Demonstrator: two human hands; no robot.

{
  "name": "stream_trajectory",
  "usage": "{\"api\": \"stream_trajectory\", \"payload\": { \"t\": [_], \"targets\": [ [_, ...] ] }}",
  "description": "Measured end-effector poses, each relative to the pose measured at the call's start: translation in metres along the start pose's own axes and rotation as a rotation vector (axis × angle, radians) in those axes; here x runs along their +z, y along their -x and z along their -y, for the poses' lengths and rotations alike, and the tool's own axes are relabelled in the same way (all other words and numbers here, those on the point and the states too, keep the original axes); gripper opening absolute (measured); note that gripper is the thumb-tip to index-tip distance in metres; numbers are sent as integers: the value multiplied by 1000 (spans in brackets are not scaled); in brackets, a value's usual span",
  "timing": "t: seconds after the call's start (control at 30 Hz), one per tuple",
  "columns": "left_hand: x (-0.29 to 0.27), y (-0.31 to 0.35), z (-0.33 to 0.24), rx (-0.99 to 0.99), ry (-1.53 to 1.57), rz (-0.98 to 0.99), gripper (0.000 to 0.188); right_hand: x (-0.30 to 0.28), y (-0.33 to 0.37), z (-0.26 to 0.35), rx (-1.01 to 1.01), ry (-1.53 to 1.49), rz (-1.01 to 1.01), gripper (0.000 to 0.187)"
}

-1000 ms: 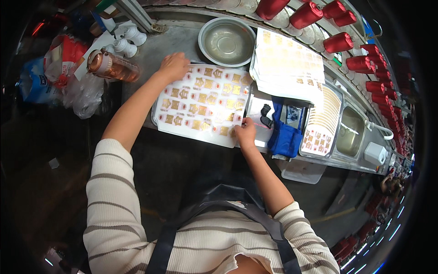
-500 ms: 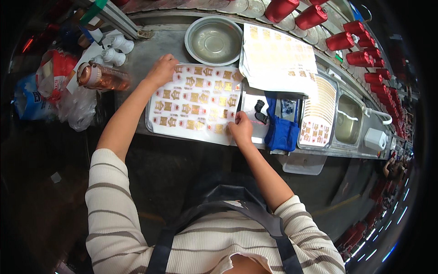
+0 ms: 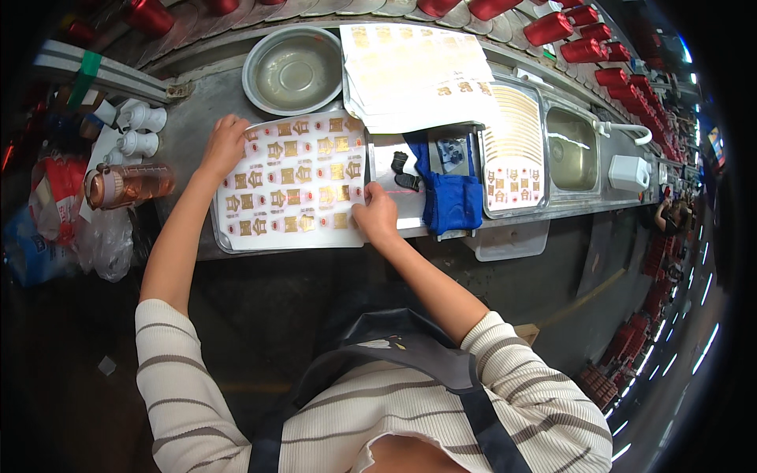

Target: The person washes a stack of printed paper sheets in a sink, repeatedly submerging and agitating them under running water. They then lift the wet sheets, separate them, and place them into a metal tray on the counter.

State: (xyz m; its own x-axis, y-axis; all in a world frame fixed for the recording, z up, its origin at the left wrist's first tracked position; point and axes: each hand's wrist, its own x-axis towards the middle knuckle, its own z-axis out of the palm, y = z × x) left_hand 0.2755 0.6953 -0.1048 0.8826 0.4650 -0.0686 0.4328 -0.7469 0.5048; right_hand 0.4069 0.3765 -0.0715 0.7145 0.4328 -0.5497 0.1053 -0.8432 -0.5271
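Observation:
A white decal sheet (image 3: 301,183) printed with rows of gold and red motifs lies over a metal tray (image 3: 224,236) at the front of the bench. My left hand (image 3: 227,143) is at the sheet's far left corner, fingers bent and closed on its edge. My right hand (image 3: 376,213) pinches the sheet's right edge near the front corner, thumb and fingertips together. Beyond the sheet stands a round metal basin (image 3: 293,71) with shallow liquid in it. A stack of similar printed sheets (image 3: 414,75) lies at the back, right of the basin.
Right of my hand are a black object (image 3: 404,172), a blue cloth (image 3: 453,203) and a second tray (image 3: 514,189). Farther right come a sink (image 3: 572,150) and white jug (image 3: 629,173). A drink bottle (image 3: 130,186) stands at left. Red canisters (image 3: 548,29) line the conveyor behind.
The whole view has swung, so the bench and its things appear farther left. Both hands remain at the same sheet's edges, with little visible shift against it.

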Motion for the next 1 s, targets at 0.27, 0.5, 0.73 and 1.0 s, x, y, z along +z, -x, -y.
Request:
{"api": "stream_trajectory", "payload": {
  "t": [0.27, 0.5, 0.73, 1.0],
  "targets": [
    [12, -6, -19, -37, -9, 1, 23, -22, -3, -7, 71, -60, 9, 26],
    [22, -15, -45, -65, -35, 6, 21, -44, -12, -24, 74, -47, 47, 28],
    [17, -13, -43, -68, -52, -14, 20, -28, -11, -28, -23, -30, -48, 23],
    [2, -1, -77, -8, -258, -329, 29, -99, 16, -1, -129, 57, 17, 44]
  ]
}}
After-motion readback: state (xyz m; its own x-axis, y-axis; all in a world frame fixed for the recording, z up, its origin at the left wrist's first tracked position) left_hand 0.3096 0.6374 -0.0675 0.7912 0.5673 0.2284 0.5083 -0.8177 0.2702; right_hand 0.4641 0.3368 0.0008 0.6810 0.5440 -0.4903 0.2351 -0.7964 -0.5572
